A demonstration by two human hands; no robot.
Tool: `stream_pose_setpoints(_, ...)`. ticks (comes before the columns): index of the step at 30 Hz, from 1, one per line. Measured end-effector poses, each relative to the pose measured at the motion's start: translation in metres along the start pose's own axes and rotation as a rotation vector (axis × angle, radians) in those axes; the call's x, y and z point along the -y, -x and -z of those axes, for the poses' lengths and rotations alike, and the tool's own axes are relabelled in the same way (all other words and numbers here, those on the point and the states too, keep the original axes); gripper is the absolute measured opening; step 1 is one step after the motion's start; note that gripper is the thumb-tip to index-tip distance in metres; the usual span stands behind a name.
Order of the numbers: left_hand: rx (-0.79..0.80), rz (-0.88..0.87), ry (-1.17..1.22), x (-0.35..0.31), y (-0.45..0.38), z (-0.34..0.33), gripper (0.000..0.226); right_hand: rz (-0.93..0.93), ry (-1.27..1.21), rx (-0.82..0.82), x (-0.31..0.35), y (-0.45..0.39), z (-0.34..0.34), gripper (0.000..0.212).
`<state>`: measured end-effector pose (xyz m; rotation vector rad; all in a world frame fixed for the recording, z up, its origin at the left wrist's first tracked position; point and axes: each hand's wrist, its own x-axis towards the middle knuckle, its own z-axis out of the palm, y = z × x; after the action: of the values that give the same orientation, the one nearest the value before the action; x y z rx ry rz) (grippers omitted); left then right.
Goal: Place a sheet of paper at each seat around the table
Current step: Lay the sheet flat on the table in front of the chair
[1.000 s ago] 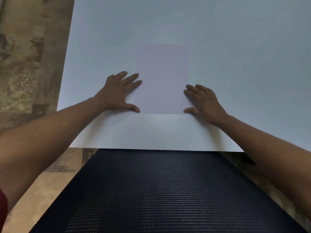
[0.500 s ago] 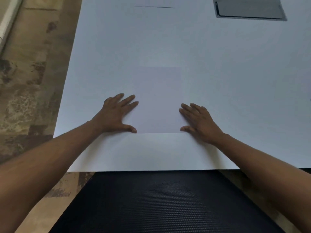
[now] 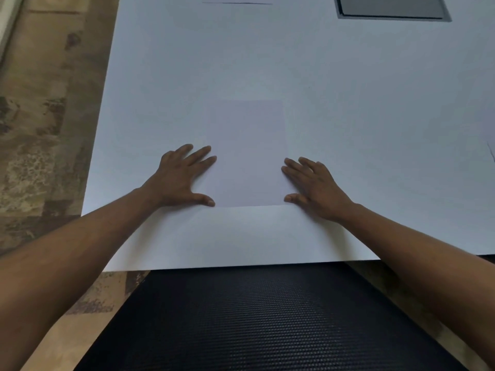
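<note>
At the far left lies a mottled brown floor [image 3: 40, 129], running alongside the left edge of the white worktop [image 3: 348, 116]. The person's bare left forearm reaches in from the lower left, and the left hand [image 3: 182, 178] lies flat on the worktop, its fingers [image 3: 199, 153] straight and spread, gripping nothing. The fingertips and the thumb tip touch the left edge of the sheet of paper [image 3: 249, 153]. That sheet lies flat on the worktop between the two hands, near the worktop's near edge and squared to it, its pale tint barely distinct from the surface. On its right side the right hand [image 3: 316, 186] rests palm down, fingers extended and relaxed, holding nothing, with fingertips and thumb at the sheet's right edge. The right forearm stretches back to the lower right. Below the worktop's near edge a black mesh chair back [image 3: 254, 322] fills the bottom centre. At the top, a second sheet's edge [image 3: 237, 2] shows at the far side, and farther right a grey rectangular panel [image 3: 391, 6] is set into the worktop.
</note>
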<state>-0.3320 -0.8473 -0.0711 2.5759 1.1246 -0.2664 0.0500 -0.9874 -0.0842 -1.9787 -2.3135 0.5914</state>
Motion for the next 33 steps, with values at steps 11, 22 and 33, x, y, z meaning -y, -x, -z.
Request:
stream_pose_setpoints(11, 0.004, -0.002, -0.008, -0.002, 0.001, 0.002, 0.133, -0.008, 0.003, 0.033, 0.002, 0.002, 0.004, 0.086)
stream_pose_setpoints(22, 0.009, 0.001, -0.006, -0.001, 0.0, 0.004, 0.131, -0.021, -0.007, 0.051, 0.007, 0.003, 0.008, 0.087)
stream_pose_setpoints(33, 0.022, 0.012, 0.017, -0.001, -0.001, 0.003, 0.128, -0.035, -0.043, 0.068, 0.011, 0.004, 0.012, 0.085)
